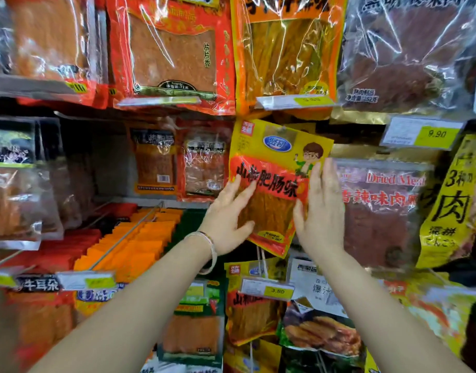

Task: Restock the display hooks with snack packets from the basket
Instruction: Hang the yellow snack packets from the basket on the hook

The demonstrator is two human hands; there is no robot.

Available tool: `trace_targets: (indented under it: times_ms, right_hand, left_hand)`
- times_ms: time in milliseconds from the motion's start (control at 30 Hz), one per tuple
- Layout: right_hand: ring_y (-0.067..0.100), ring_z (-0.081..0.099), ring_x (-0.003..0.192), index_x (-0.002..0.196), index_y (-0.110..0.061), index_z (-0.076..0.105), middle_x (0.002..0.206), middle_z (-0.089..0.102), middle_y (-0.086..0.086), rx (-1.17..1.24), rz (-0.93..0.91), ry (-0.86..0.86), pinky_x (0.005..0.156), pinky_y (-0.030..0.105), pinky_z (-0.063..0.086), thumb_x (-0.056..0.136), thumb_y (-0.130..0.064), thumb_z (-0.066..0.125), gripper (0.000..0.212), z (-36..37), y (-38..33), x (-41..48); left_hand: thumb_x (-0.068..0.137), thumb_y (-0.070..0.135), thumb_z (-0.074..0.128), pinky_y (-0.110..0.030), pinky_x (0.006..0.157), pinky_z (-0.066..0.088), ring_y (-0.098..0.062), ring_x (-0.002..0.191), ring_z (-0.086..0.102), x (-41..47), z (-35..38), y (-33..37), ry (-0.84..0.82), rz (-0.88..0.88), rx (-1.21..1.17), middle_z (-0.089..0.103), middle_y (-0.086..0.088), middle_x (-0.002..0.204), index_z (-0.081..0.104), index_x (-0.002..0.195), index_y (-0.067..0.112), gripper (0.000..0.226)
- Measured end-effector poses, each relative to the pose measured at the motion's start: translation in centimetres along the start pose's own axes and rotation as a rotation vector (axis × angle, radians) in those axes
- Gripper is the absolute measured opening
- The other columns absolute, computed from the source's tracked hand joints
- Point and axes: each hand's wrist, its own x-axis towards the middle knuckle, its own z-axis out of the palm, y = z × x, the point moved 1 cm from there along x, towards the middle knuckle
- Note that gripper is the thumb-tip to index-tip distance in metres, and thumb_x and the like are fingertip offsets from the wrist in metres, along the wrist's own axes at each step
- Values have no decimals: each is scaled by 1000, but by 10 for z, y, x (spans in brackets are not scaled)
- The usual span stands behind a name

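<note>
A yellow and red snack packet (277,168) hangs tilted at the middle of the display, its top near a hook under the upper row. My left hand (228,216) lies flat against its lower left side, fingers spread. My right hand (321,211) grips its right edge, thumb in front. A matching packet (253,310) hangs on the hook below, behind a 3.80 price tag (268,289). The basket is out of sight.
Large red and orange packets (172,52) fill the upper row. A dried meat packet (379,211) hangs right of my hands, below a 9.90 tag (422,134). At the left a long hook (123,238) runs over orange packets. More packets crowd the bottom row.
</note>
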Motion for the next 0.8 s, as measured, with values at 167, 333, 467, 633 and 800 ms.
trace_targets:
  times_ms: [167, 333, 467, 633, 800]
  right_hand:
    - [40, 38, 134, 134, 1, 49, 143, 43, 21, -129, -132, -296, 109, 51, 30, 76, -4, 68, 61, 33, 3, -5]
    - [28, 11, 147, 149, -6, 24, 157, 17, 13, -144, -33, -504, 116, 40, 26, 91, -10, 47, 62, 71, 17, 15]
    - [20, -4, 148, 152, -13, 5, 160, -3, 5, -151, 54, -649, 112, 37, 31, 89, -9, 46, 75, 98, 27, 26]
    - [22, 3, 147, 152, -14, 8, 160, -2, 5, -135, 141, -751, 115, 36, 26, 91, -8, 45, 72, 121, 28, 39]
    - [26, 43, 131, 147, -20, 32, 151, 35, 8, 77, 363, -777, 103, 35, 40, 93, -19, 47, 56, 106, 22, 36]
  left_hand:
    - [86, 35, 55, -51, 117, 9, -22, 143, -16, 20, 12, -19, -22, 103, 227, -34, 9, 145, -8, 144, 46, 86]
    - [86, 35, 55, -50, 115, 14, -31, 144, -9, 57, 31, -44, -112, 113, 282, -32, -3, 150, -6, 148, 34, 87]
    - [85, 33, 57, -46, 112, 27, -33, 144, -1, 85, 46, -63, -158, 107, 266, -29, -9, 152, -5, 149, 30, 90]
    - [83, 34, 60, -38, 103, 40, -32, 140, 24, 108, 54, -77, -210, 19, 267, -24, -5, 155, -1, 150, 27, 90]
    - [87, 33, 55, -38, 107, 36, -28, 133, 37, 99, 39, -69, -263, -10, 181, 34, -11, 149, 31, 145, 18, 65]
